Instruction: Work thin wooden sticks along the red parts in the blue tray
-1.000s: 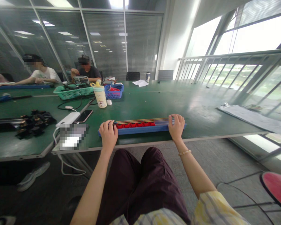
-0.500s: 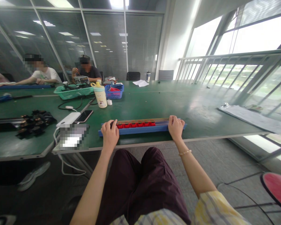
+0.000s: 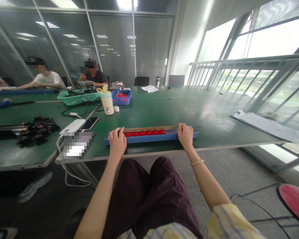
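A long blue trough (image 3: 151, 137) lies along the near edge of the green table. Several red holders (image 3: 146, 132) sit in a row inside it. Thin copper-coloured strips (image 3: 149, 128) run lengthwise above the red row, from one hand to the other. My left hand (image 3: 117, 139) is closed over the strips' left ends, its fingertips on the trough's far side. At the other side my right hand (image 3: 186, 135) pinches the right ends, a little short of the trough's right end. Fingers partly hide both ends of the strips.
Left of the trough are a phone (image 3: 89, 123), a white power strip (image 3: 73, 126) and a heap of black parts (image 3: 37, 129). A cream bottle (image 3: 106, 103), a green basket (image 3: 78, 99) and a blue basket (image 3: 123, 99) stand farther back. A clipboard (image 3: 261, 124) lies right. Co-workers sit far left.
My right hand has shifted slightly left, showing more of the trough's right end. My left hand stays nearly in place.
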`<state>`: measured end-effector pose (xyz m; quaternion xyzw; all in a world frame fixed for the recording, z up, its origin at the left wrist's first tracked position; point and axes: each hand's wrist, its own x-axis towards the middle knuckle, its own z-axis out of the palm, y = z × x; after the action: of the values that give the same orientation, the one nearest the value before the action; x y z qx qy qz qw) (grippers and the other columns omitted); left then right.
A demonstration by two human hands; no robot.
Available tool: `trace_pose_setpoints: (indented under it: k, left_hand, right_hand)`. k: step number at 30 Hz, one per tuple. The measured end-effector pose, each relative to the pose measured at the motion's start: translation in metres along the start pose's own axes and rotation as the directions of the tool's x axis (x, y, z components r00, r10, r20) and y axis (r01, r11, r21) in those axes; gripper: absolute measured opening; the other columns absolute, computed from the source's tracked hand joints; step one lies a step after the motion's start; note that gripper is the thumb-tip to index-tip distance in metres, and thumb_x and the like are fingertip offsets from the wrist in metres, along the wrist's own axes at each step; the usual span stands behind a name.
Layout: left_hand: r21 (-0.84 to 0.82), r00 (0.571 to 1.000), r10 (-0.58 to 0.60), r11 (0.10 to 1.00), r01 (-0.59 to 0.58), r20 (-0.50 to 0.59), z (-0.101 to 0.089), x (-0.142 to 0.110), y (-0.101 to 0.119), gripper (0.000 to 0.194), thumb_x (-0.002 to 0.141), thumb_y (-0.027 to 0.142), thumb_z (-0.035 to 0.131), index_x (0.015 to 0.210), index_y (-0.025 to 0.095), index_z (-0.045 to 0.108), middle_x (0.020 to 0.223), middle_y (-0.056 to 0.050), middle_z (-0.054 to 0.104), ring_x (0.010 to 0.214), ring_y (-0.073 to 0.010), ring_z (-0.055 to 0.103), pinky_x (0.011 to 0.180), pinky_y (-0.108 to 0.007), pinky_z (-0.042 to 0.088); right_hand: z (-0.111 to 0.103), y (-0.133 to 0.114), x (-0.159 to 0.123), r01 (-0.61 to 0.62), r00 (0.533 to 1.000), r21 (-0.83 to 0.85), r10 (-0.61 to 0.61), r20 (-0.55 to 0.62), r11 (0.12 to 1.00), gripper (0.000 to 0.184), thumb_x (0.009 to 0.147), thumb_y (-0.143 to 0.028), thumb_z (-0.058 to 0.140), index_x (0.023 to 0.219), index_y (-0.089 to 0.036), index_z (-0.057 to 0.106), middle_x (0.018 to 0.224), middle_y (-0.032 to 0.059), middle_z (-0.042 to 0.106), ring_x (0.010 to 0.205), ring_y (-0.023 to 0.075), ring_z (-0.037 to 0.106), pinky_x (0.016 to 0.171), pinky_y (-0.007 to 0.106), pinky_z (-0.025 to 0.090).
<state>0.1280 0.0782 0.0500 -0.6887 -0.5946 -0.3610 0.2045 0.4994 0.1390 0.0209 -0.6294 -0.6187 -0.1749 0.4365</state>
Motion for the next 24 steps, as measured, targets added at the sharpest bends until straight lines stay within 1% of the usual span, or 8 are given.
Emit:
trace_pose_setpoints:
  k: [3, 11, 14, 18, 24]
  left_hand:
    - [0.002, 1.0, 0.003, 1.0, -0.003, -0.006, 0.0, 0.0004, 0.0003, 0.044, 0.097, 0.024, 0.037, 0.134, 0.013, 0.058, 0.13, -0.017, 0.058, 0.117, -0.0323, 0.045, 0.1, -0.047, 0.04]
    - [-0.013, 1.0, 0.007, 1.0, -0.007, 0.0, -0.0002, 0.0, 0.0007, 0.044, 0.097, 0.023, 0.037, 0.134, 0.017, 0.058, 0.13, -0.017, 0.056, 0.117, -0.0318, 0.043, 0.098, -0.048, 0.039]
    - [-0.016, 1.0, 0.003, 1.0, -0.003, -0.001, 0.0004, 0.0, 0.001, 0.043, 0.096, 0.022, 0.038, 0.133, 0.017, 0.059, 0.13, -0.017, 0.055, 0.118, -0.0317, 0.043, 0.099, -0.048, 0.038]
    - [-0.014, 1.0, -0.002, 1.0, 0.002, -0.002, 0.0, 0.0003, 0.0019, 0.042, 0.096, 0.023, 0.039, 0.132, 0.018, 0.06, 0.13, -0.017, 0.055, 0.118, -0.0319, 0.044, 0.098, -0.048, 0.039]
    - [-0.041, 0.999, -0.03, 0.999, 0.029, -0.024, -0.0021, 0.0004, 0.0034, 0.039, 0.095, 0.024, 0.04, 0.128, 0.016, 0.061, 0.13, -0.018, 0.053, 0.118, -0.0322, 0.043, 0.099, -0.049, 0.039]
  right_hand:
    - [0.0002, 0.0006, 0.0, 0.032, 0.999, 0.021, -0.033, 0.019, 0.999, 0.044, 0.104, -0.04, 0.028, 0.102, -0.017, 0.066, 0.091, 0.0123, 0.072, 0.087, 0.0244, 0.061, 0.088, 0.035, 0.036]
    - [-0.0018, 0.0004, 0.0005, 0.062, 0.997, 0.037, -0.064, 0.049, 0.997, 0.044, 0.103, -0.039, 0.029, 0.105, -0.018, 0.067, 0.095, 0.0125, 0.073, 0.091, 0.0249, 0.061, 0.088, 0.035, 0.038]
    - [-0.0027, -0.001, 0.001, 0.04, 0.998, 0.036, -0.041, 0.04, 0.999, 0.043, 0.103, -0.04, 0.03, 0.108, -0.018, 0.067, 0.097, 0.0125, 0.073, 0.093, 0.0253, 0.061, 0.089, 0.035, 0.037]
    - [-0.0048, -0.003, 0.0016, -0.024, 1.0, 0.048, 0.023, 0.014, 0.999, 0.042, 0.102, -0.041, 0.032, 0.11, -0.018, 0.066, 0.101, 0.0123, 0.073, 0.092, 0.0253, 0.06, 0.088, 0.036, 0.037]
    - [-0.0093, -0.0028, 0.0017, -0.072, 0.997, 0.075, 0.072, 0.002, 0.995, 0.041, 0.101, -0.04, 0.034, 0.099, -0.018, 0.068, 0.093, 0.0116, 0.073, 0.089, 0.025, 0.059, 0.085, 0.035, 0.037]
